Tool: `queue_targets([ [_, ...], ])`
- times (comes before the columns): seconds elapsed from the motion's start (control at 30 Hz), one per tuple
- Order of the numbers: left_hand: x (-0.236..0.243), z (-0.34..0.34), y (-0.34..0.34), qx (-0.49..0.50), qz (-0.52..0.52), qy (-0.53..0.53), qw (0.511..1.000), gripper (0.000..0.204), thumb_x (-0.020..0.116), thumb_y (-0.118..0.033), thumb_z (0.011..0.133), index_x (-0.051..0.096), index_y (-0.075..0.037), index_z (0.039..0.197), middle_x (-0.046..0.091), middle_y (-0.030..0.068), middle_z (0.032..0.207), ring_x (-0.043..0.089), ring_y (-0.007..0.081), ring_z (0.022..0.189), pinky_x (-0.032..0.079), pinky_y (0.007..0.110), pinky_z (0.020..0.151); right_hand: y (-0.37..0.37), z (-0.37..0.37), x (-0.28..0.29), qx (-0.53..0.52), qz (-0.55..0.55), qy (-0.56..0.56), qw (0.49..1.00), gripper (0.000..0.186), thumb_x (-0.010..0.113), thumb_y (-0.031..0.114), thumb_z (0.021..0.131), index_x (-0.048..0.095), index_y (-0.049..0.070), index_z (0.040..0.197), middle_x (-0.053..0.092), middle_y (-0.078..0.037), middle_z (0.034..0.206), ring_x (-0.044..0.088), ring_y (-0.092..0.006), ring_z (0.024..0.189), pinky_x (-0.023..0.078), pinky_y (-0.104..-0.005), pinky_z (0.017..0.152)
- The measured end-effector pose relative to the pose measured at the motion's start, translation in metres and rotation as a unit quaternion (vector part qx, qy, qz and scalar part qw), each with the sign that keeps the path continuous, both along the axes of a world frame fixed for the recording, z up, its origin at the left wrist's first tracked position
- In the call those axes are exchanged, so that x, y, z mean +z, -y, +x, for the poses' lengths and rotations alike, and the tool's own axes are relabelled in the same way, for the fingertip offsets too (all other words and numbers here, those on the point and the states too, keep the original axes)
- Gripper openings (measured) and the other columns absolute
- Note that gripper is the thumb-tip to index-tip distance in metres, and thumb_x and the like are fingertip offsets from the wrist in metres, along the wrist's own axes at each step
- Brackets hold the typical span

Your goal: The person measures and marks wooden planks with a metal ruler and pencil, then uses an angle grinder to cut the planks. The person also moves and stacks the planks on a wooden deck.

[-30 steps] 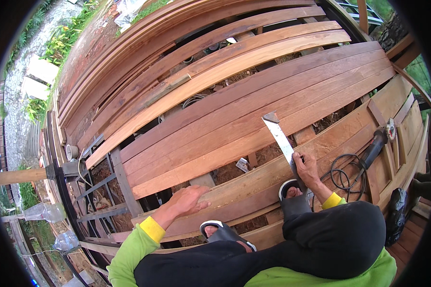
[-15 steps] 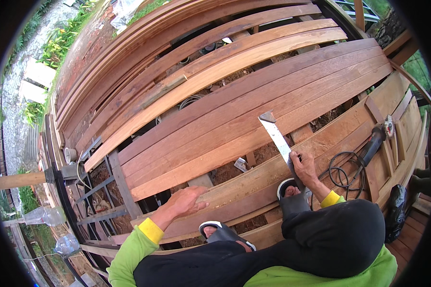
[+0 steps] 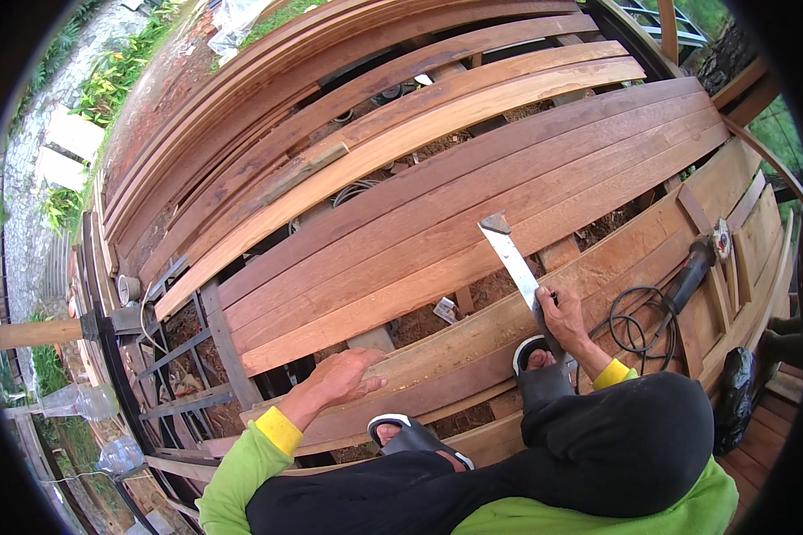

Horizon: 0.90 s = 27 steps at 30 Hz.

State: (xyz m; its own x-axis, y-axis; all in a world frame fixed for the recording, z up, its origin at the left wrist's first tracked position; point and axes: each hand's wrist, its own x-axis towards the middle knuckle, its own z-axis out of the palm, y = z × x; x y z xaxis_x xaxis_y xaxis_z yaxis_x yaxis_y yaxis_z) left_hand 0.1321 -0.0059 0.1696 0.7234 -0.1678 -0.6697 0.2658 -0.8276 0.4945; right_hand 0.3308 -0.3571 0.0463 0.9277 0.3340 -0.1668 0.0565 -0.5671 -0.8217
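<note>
My right hand (image 3: pixel 562 319) is closed around the near part of a long flat metal blade (image 3: pixel 509 254). Its bright strip slants up and left from my fist to a dark, wedge-shaped end (image 3: pixel 495 223) over the reddish planks (image 3: pixel 473 187). I cannot make out the tool's exact kind. At the left, my left hand (image 3: pixel 341 378) rests palm down on the edge of a loose light-brown board (image 3: pixel 437 355), fingers stretched out and holding nothing. My feet, in dark sandals (image 3: pixel 410 434), stand on boards close to both hands.
An angle grinder (image 3: pixel 694 272) with a coiled black cable (image 3: pixel 638 330) lies on boards at right. Gaps between planks show joists and soil. A short wood strip (image 3: pixel 305 171) lies on a far plank. A black plastic bag (image 3: pixel 734 401) sits at lower right; clear bottles (image 3: pixel 89 403) hang left.
The view has shifted very slightly. Both hands stay in place, the right one still gripping the blade and the left one still on the board.
</note>
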Motion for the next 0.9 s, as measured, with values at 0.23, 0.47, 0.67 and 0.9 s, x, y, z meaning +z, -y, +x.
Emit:
queue_targets([
  [0.23, -0.003, -0.004, 0.000, -0.004, 0.003, 0.009, 1.000, 0.050, 0.064, -0.038, 0.091, 0.057, -0.003, 0.126, 0.062, 0.0231, 0.119, 0.059, 0.0400, 0.112, 0.048, 0.045, 0.095, -0.001, -0.001, 0.003, -0.012, -0.003, -0.026, 1.000, 0.029, 0.060, 0.023, 0.094, 0.069, -0.004, 0.086, 0.056, -0.018, 0.059, 0.055, -0.0201, 0.053, 0.042, -0.0382, 0.052],
  [0.47, 0.000, -0.003, -0.003, -0.004, 0.003, 0.010, 1.000, 0.049, 0.065, -0.036, 0.090, 0.057, -0.002, 0.125, 0.062, 0.0232, 0.118, 0.060, 0.0396, 0.111, 0.049, 0.045, 0.094, -0.004, -0.003, 0.000, -0.009, 0.007, -0.012, 1.000, 0.030, 0.059, 0.024, 0.094, 0.068, -0.003, 0.085, 0.055, -0.018, 0.057, 0.054, -0.0207, 0.050, 0.041, -0.0385, 0.050],
  [0.67, -0.001, 0.002, -0.007, 0.002, -0.028, 0.044, 0.999, 0.047, 0.067, -0.033, 0.088, 0.058, -0.003, 0.122, 0.064, 0.0227, 0.111, 0.062, 0.0399, 0.102, 0.051, 0.046, 0.087, 0.002, 0.003, 0.016, -0.026, -0.011, 0.012, 1.000, 0.032, 0.055, 0.026, 0.094, 0.069, -0.002, 0.085, 0.061, -0.024, 0.066, 0.067, -0.0334, 0.061, 0.048, -0.0426, 0.055],
  [0.9, -0.019, -0.025, -0.016, 0.078, -0.066, -0.003, 0.995, 0.045, 0.072, -0.028, 0.086, 0.060, 0.003, 0.116, 0.066, 0.0199, 0.099, 0.066, 0.0317, 0.087, 0.053, 0.039, 0.078, 0.071, -0.019, 0.044, -0.108, -0.053, 0.024, 0.992, 0.030, 0.059, 0.027, 0.093, 0.067, 0.002, 0.078, 0.061, -0.023, 0.068, 0.062, -0.0399, 0.063, 0.046, -0.0460, 0.057],
])
